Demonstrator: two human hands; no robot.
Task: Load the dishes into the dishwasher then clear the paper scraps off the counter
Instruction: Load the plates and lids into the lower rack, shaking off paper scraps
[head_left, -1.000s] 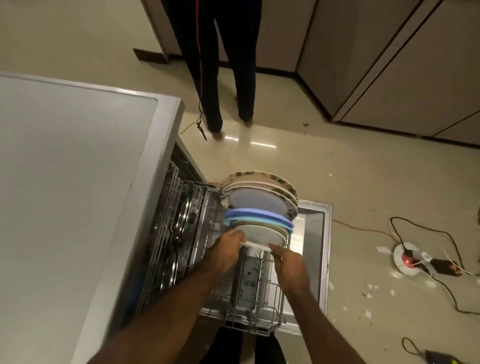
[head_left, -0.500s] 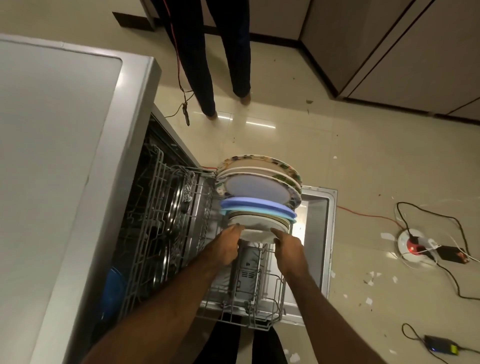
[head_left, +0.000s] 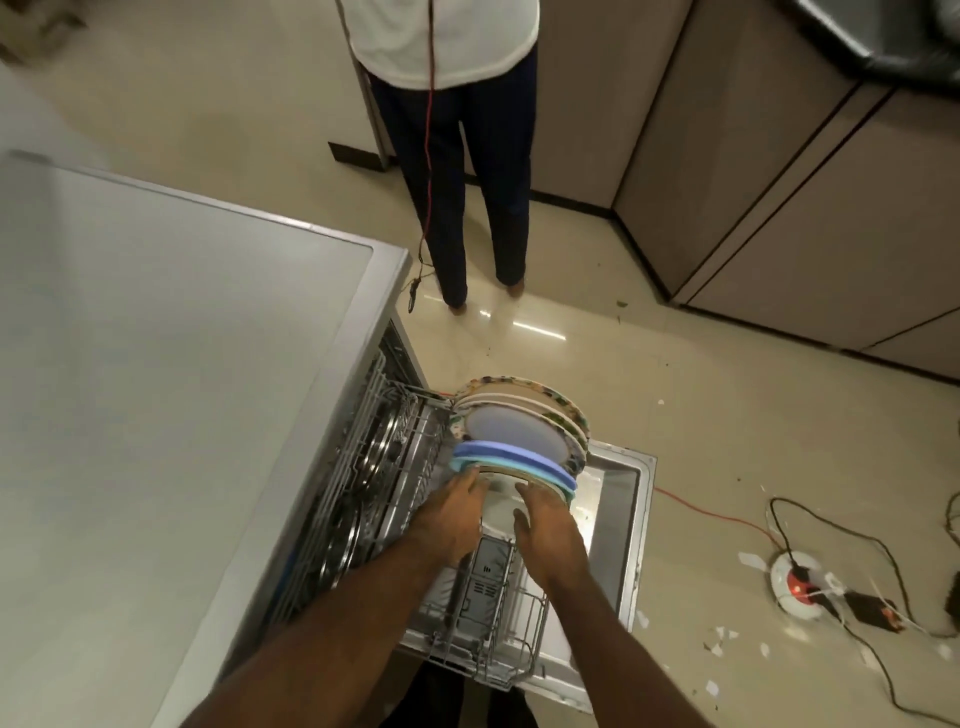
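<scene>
In lower rack (head_left: 511, 652), white plate (head_left: 497, 512) stands on edge, nearest in row, between hands: left hand (head_left: 451, 519) fingers straight on left rim, right hand (head_left: 548, 538) fingers over right rim, grip unclear.
</scene>
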